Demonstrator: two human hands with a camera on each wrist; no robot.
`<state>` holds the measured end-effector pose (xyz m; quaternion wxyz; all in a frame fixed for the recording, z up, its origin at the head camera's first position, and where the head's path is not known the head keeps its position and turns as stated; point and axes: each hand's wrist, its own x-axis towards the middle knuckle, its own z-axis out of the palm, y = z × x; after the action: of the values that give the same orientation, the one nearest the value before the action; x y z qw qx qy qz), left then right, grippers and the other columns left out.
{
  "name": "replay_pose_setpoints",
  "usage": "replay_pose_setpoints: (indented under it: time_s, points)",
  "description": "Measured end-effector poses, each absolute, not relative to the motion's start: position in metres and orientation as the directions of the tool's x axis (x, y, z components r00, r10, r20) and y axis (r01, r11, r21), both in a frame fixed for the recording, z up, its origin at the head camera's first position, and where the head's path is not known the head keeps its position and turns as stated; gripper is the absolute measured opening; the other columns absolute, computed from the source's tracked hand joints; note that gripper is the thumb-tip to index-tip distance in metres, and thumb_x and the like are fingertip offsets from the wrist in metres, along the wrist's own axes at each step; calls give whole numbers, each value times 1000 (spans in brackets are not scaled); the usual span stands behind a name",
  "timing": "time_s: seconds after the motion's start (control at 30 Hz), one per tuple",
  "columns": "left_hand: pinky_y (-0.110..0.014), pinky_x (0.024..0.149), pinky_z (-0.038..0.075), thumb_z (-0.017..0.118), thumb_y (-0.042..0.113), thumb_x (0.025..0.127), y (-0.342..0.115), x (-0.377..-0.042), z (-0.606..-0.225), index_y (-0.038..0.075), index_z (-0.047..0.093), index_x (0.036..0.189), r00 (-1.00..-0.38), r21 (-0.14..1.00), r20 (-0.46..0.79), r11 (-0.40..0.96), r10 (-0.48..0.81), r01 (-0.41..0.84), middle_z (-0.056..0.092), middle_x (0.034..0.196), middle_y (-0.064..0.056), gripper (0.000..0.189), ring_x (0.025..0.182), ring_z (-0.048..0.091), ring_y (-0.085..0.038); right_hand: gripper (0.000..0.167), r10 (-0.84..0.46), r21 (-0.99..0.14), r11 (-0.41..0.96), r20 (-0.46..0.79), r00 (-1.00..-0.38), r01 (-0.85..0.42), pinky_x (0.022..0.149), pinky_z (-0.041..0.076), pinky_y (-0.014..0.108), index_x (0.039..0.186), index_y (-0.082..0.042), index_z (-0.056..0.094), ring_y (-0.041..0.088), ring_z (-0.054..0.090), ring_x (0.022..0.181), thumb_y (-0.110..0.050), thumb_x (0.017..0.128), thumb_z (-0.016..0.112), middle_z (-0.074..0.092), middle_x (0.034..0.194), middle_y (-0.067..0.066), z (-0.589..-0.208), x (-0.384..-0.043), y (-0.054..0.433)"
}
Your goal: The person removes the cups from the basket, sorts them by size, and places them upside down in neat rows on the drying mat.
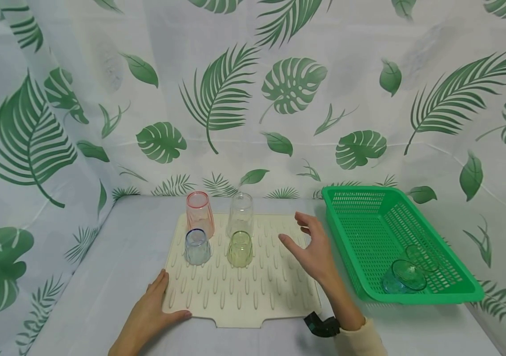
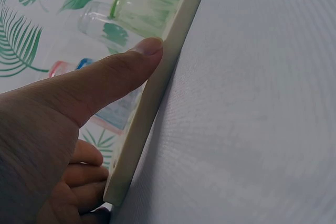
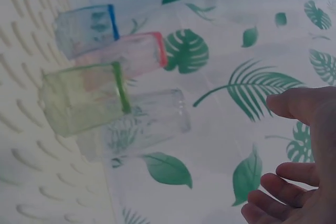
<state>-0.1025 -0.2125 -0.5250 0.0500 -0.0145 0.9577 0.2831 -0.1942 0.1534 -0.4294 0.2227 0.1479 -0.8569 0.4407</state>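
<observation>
My left hand rests at the front left corner of a cream drying mat, its thumb along the front edge and its fingers by the left side. In the left wrist view the thumb tip touches the mat's rim. Over the mat's right part my right hand hovers with thumb and fingers spread, holding nothing. On the mat stand a red-rimmed glass and a clear glass behind, with a blue-rimmed glass and a yellow-green glass in front.
To the right stands a green plastic basket. Inside its near end lie a blue-tinted glass and a greenish glass. A leaf-print curtain hangs behind and on the left of the pale table.
</observation>
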Motion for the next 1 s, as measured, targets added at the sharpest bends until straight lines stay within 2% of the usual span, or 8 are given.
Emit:
replay_pose_setpoints:
  time_s: [0.23,0.5,0.73,0.9,1.0]
  points:
    - [-65,113,34,83,65,65,-212,-103,-525,-12,28,152,-992,541,-125,838,-5,-72,24,161,-29,128,144,27,-55,63,-48,-648,602,554,-831,-467,98,51,51,136,4,54,36,58,116,-12,81,81,59,130,23,-421,-188,171]
    - [-65,114,34,83,66,66,-213,-103,-525,-12,28,152,-992,535,-123,842,-1,-67,24,161,-29,128,145,27,-55,61,9,-664,625,531,-847,-410,95,44,30,135,4,54,35,56,116,-11,83,81,57,131,22,-411,-181,190]
    - [-65,114,34,83,65,66,-214,-102,-525,-12,28,151,-993,540,-116,839,4,-60,25,161,-29,127,145,27,-54,59,47,-647,669,529,-847,-367,94,46,33,135,4,55,35,57,115,-12,83,80,58,130,22,-403,-176,206]
    - [-66,113,35,82,66,67,-213,-102,-525,-12,29,151,-994,536,-110,842,7,-54,25,161,-30,127,144,27,-55,61,70,-642,694,511,-857,-326,94,42,27,137,4,54,36,56,116,-13,84,79,57,131,23,-401,-172,217]
    - [-66,113,35,82,65,67,-213,-102,-525,-12,29,152,-994,537,-111,842,9,-53,25,161,-30,126,144,27,-55,61,88,-652,693,500,-862,-307,94,42,31,137,3,53,36,55,116,-13,85,79,57,132,22,-401,-169,224]
